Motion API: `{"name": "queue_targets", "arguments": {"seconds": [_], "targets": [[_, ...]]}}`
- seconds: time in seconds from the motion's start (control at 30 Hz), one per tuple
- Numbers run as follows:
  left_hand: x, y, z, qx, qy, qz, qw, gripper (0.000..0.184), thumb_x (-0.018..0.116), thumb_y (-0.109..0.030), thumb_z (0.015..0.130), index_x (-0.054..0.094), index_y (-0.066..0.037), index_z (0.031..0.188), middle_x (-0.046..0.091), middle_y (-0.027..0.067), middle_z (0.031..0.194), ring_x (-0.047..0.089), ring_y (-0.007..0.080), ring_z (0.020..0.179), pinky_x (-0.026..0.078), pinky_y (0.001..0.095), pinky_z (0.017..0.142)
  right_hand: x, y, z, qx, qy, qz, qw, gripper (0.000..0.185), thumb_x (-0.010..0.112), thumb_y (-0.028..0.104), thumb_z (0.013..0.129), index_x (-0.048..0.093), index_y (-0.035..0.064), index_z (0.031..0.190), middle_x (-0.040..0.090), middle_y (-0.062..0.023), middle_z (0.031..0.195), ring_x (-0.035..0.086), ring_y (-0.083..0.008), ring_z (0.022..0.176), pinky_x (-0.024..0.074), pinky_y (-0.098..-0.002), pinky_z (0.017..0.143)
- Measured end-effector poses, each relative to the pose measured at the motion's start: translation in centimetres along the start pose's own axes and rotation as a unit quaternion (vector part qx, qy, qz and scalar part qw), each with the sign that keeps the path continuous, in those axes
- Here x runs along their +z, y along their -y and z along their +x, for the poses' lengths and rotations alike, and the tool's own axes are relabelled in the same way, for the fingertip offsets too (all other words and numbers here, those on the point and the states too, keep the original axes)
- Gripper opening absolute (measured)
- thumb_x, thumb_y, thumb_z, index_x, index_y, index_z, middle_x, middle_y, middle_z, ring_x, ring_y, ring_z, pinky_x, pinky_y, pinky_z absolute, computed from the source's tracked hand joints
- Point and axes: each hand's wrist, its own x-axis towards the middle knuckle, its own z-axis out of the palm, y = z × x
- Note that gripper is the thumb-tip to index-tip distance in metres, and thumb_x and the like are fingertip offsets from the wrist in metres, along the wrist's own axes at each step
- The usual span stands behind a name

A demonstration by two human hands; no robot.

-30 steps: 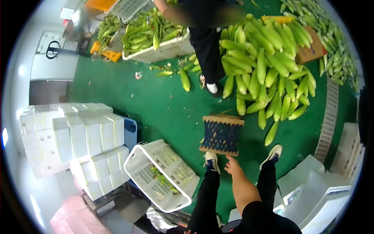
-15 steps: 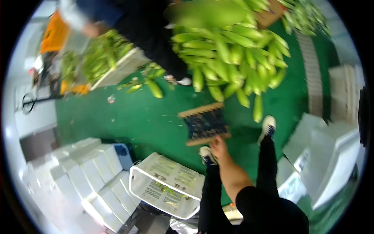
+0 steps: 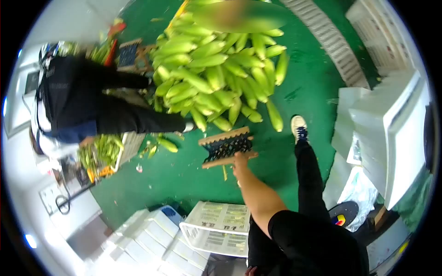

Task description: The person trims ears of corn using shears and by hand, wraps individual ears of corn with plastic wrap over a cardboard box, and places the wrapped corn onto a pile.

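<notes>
A small low stool (image 3: 228, 145) with two wooden bars and a dark woven seat is just above the green floor or on it; which cannot be made out. My right hand (image 3: 239, 162) reaches out and is closed round its nearer wooden bar. Only a bit of my left hand (image 3: 251, 271) shows at the bottom edge, dark and partly cut off, and its fingers cannot be read. Beyond the stool lies a large heap of green corn cobs (image 3: 212, 69), still in their husks.
Another person (image 3: 87, 101) in dark trousers bends at the left, beside a crate of corn (image 3: 131, 149). A white plastic crate (image 3: 221, 225) and stacked white boxes (image 3: 161, 239) stand near the bottom. White foam boxes (image 3: 391, 124) and a floor grating (image 3: 329, 41) are at right.
My right hand has gone from the stool's near edge to a hold on its bar. The view has turned, and the stool is now nearer the corn heap. The other person bends further left.
</notes>
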Motion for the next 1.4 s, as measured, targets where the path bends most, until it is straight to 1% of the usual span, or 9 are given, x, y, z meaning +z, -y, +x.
{"name": "queue_targets", "arguments": {"seconds": [0.1, 0.17, 0.43, 0.77, 0.9, 0.97, 1.03, 1.1, 1.4], "targets": [[-1.3, -3.5, 1.7, 0.007, 0.019, 0.011, 1.000, 0.052, 0.070, -0.027, 0.095, 0.055, -0.003, 0.139, 0.059, 0.0225, 0.128, 0.057, 0.0387, 0.117, 0.047, 0.0471, 0.101, -0.4, 2.2, -7.4, -0.081, -0.076, 0.069, 0.991, 0.074, 0.070, 0.024, 0.087, 0.035, 0.0134, 0.152, 0.059, -0.0125, 0.115, 0.058, -0.0246, 0.096, 0.0482, -0.0458, 0.079], [-2.2, -7.0, 3.0, 0.005, 0.030, 0.017, 0.999, 0.051, 0.069, -0.028, 0.096, 0.055, -0.002, 0.138, 0.061, 0.0226, 0.125, 0.058, 0.0383, 0.115, 0.048, 0.0471, 0.100, -2.7, 7.5, -13.3, -0.041, 0.001, 0.083, 0.996, 0.091, 0.067, 0.026, 0.095, 0.011, 0.0098, 0.164, 0.047, -0.0193, 0.148, 0.052, -0.0383, 0.120, 0.0503, -0.0479, 0.092], [-5.5, -21.9, 11.8, -0.015, -0.043, 0.003, 0.999, 0.048, 0.071, -0.040, 0.093, 0.066, -0.008, 0.128, 0.068, 0.0201, 0.125, 0.063, 0.0369, 0.120, 0.049, 0.0455, 0.103, -17.6, 38.5, -45.4, -0.072, -0.058, 0.042, 0.995, 0.093, 0.077, 0.021, 0.087, 0.021, 0.0143, 0.162, 0.032, -0.0154, 0.160, 0.040, -0.0392, 0.140, 0.0440, -0.0523, 0.108], [-7.0, -46.0, 27.1, 0.129, -0.018, -0.015, 0.991, 0.052, 0.070, -0.044, 0.094, 0.066, -0.005, 0.127, 0.070, 0.0167, 0.125, 0.066, 0.0305, 0.116, 0.050, 0.0392, 0.101, -27.5, 64.1, -47.9, -0.584, 0.071, -0.013, 0.809, 0.072, 0.066, -0.002, 0.079, 0.040, 0.0056, 0.146, 0.057, -0.0096, 0.125, 0.057, -0.0260, 0.107, 0.0467, -0.0343, 0.096], [-6.0, -52.5, 34.3, 0.136, 0.015, 0.012, 0.991, 0.055, 0.064, -0.054, 0.095, 0.068, -0.007, 0.123, 0.070, 0.0176, 0.121, 0.066, 0.0324, 0.114, 0.051, 0.0405, 0.099, -25.5, 75.2, -48.9, -0.721, -0.028, -0.275, 0.635, 0.047, 0.063, 0.000, 0.084, 0.051, 0.0013, 0.129, 0.060, -0.0099, 0.105, 0.057, -0.0225, 0.093, 0.0472, -0.0340, 0.085], [-4.4, -53.1, 40.9, 0.068, 0.064, -0.095, 0.991, 0.052, 0.062, -0.052, 0.096, 0.068, -0.007, 0.119, 0.070, 0.0198, 0.119, 0.066, 0.0356, 0.113, 0.051, 0.0432, 0.098, -23.0, 80.5, -51.6, -0.715, -0.005, -0.326, 0.619, 0.039, 0.066, 0.002, 0.083, 0.056, 0.0005, 0.120, 0.062, -0.0150, 0.098, 0.061, -0.0303, 0.087, 0.0498, -0.0390, 0.082], [-4.4, -54.9, 45.3, 0.186, 0.008, 0.017, 0.982, 0.048, 0.064, -0.049, 0.094, 0.068, -0.006, 0.117, 0.071, 0.0198, 0.117, 0.065, 0.0386, 0.111, 0.051, 0.0450, 0.097, -18.8, 85.5, -56.3, -0.664, -0.025, -0.405, 0.628, 0.041, 0.068, 0.008, 0.086, 0.055, 0.0011, 0.124, 0.062, -0.0140, 0.094, 0.061, -0.0285, 0.087, 0.0493, -0.0390, 0.081], [-4.4, -60.0, 46.6, 0.013, -0.052, -0.008, 0.999, 0.047, 0.066, -0.045, 0.092, 0.068, -0.006, 0.117, 0.071, 0.0194, 0.115, 0.066, 0.0403, 0.109, 0.052, 0.0447, 0.096, -14.7, 91.4, -57.4, -0.639, -0.023, -0.453, 0.621, 0.047, 0.070, 0.014, 0.086, 0.053, 0.0024, 0.128, 0.065, -0.0141, 0.099, 0.063, -0.0289, 0.090, 0.0495, -0.0401, 0.084], [-6.0, -78.1, 46.4, 0.078, -0.122, -0.285, 0.948, 0.044, 0.067, -0.035, 0.094, 0.067, -0.002, 0.122, 0.073, 0.0157, 0.112, 0.069, 0.0274, 0.104, 0.052, 0.0358, 0.091, 7.6, 101.9, -59.9, -0.628, 0.026, -0.601, 0.493, 0.071, 0.074, 0.047, 0.090, 0.050, 0.0038, 0.141, 0.068, -0.0197, 0.116, 0.066, -0.0383, 0.107, 0.0507, -0.0451, 0.090]]}}
